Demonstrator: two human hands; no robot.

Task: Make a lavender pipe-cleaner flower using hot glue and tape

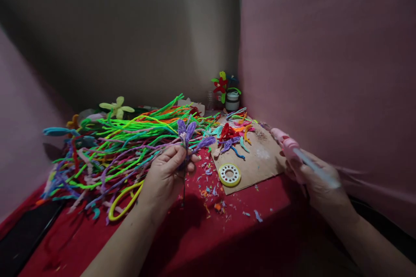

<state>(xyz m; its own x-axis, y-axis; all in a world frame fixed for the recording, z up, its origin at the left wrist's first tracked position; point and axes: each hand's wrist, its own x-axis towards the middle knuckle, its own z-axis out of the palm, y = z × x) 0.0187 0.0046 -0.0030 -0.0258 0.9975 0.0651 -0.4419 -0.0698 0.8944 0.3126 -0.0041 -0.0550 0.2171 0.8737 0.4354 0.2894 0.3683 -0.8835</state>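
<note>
Between the thumb and fingers of my left hand point(169, 169) is a purple pipe-cleaner flower point(186, 131), its petals pointing up and to the right and a thin dark stem hanging below. My right hand point(320, 177) is wrapped round a pink hot glue gun point(287, 140), with a pale glue stick point(316, 168) sticking out of its back end. The gun's nozzle points away, over the right edge of a cardboard sheet point(260, 169). A wide gap separates gun and flower. Some fingers of my right hand are hidden behind the gun.
A big heap of coloured pipe cleaners point(130, 138) covers the left of the red cloth point(234, 233). Short bent pieces point(230, 138) and a yellow-rimmed tape roll point(229, 175) lie on the cardboard. Behind stands a small pot point(232, 101) with made flowers. A dark flat object point(29, 229) lies front left.
</note>
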